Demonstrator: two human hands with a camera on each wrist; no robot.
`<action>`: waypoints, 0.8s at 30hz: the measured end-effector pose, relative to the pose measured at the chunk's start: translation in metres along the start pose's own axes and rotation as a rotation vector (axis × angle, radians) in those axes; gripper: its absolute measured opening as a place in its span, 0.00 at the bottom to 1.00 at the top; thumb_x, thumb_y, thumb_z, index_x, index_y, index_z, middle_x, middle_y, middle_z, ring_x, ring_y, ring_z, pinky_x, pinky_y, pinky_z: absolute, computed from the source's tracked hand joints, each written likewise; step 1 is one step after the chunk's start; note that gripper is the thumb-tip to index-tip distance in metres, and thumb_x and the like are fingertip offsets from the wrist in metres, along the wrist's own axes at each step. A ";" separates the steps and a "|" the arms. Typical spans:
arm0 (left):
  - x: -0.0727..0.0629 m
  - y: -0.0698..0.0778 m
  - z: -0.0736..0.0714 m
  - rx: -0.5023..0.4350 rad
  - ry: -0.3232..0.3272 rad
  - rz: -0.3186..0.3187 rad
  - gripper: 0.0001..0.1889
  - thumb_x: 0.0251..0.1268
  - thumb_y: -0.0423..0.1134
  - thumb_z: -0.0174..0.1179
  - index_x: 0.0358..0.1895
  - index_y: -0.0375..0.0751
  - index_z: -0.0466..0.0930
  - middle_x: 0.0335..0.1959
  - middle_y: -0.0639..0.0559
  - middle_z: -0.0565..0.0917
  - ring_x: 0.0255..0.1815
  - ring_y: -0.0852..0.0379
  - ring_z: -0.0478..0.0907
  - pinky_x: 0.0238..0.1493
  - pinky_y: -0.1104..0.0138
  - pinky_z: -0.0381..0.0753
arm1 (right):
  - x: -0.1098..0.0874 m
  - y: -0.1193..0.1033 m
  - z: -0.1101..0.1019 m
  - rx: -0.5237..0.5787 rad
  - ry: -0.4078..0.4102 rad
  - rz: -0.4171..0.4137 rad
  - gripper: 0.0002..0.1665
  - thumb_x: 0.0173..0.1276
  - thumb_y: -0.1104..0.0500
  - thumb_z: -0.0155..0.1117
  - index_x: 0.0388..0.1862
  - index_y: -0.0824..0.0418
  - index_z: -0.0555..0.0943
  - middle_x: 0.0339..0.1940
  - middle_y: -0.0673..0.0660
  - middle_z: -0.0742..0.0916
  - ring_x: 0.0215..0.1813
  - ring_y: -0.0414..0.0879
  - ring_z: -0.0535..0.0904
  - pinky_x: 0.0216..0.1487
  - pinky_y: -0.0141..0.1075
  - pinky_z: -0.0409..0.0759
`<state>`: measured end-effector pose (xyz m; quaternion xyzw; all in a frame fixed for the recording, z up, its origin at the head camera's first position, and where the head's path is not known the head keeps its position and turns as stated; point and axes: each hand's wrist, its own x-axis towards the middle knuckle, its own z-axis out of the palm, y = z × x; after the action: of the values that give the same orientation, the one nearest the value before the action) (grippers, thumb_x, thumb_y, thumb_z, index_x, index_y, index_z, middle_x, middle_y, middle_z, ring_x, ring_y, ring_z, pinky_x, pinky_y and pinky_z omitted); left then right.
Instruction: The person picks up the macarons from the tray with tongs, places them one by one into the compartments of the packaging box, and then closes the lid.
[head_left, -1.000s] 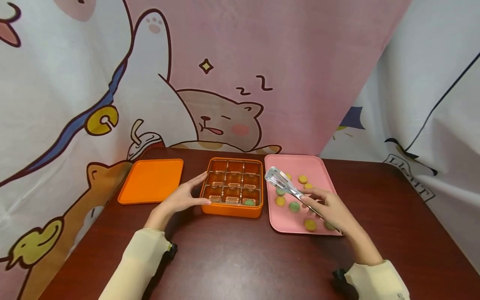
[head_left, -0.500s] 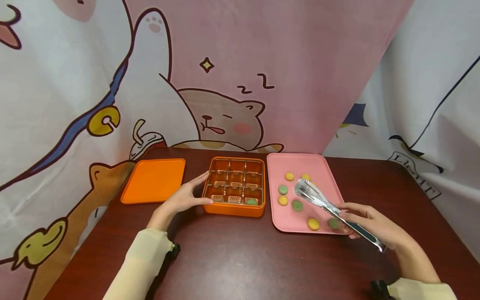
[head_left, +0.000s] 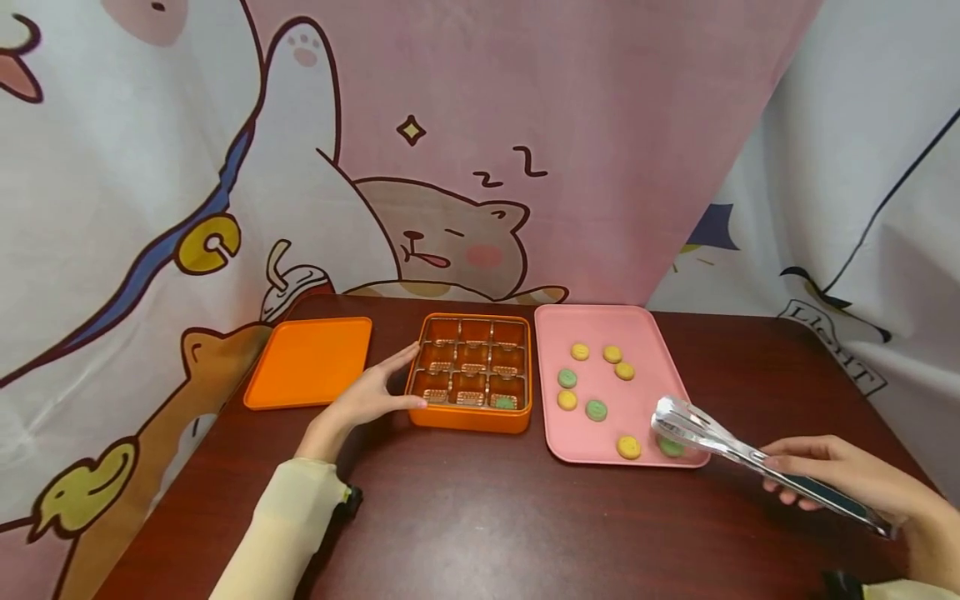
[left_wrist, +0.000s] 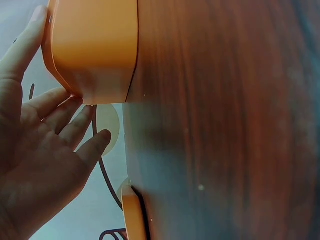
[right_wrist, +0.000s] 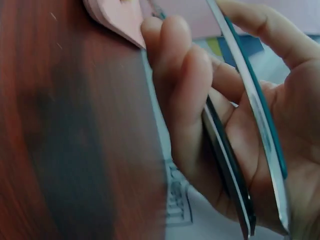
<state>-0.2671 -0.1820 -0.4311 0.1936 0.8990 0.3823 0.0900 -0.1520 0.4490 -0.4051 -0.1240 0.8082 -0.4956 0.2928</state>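
My left hand [head_left: 371,393] rests against the left side of an orange box [head_left: 468,419], thumb at its front corner. Its fingers are fairly straight in the left wrist view, their tips touching the box wall [left_wrist: 95,45]. A clear insert divides the box into several compartments; a green piece [head_left: 505,402] sits in the front right one. My right hand [head_left: 832,471] holds metal tongs [head_left: 738,450], whose two arms pass through the fingers in the right wrist view. The tongs' tips hover at a green macaron-like cookie [head_left: 671,447], partly covering it. Beside it lies a yellow one [head_left: 628,447].
A pink tray [head_left: 600,325] right of the box carries several small round yellow and green cookies, among them a green one [head_left: 596,410]. An orange lid [head_left: 309,362] lies flat at the left. The dark wooden table [head_left: 480,517] backs onto a cartoon-printed curtain [head_left: 600,167].
My right hand has moved right and toward me with the tongs, whose tips went from the tray's upper left to its lower right corner. The left hand stays at the box.
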 end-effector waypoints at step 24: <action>0.000 -0.001 0.001 -0.004 0.006 0.014 0.52 0.57 0.52 0.73 0.81 0.48 0.51 0.83 0.45 0.51 0.81 0.39 0.51 0.75 0.37 0.55 | -0.004 -0.004 -0.003 0.016 -0.057 0.140 0.27 0.81 0.60 0.44 0.59 0.86 0.68 0.36 0.55 0.88 0.31 0.38 0.84 0.29 0.33 0.85</action>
<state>-0.2675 -0.1818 -0.4326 0.1986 0.8972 0.3852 0.0848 -0.1512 0.4512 -0.3992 -0.0789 0.8022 -0.4768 0.3506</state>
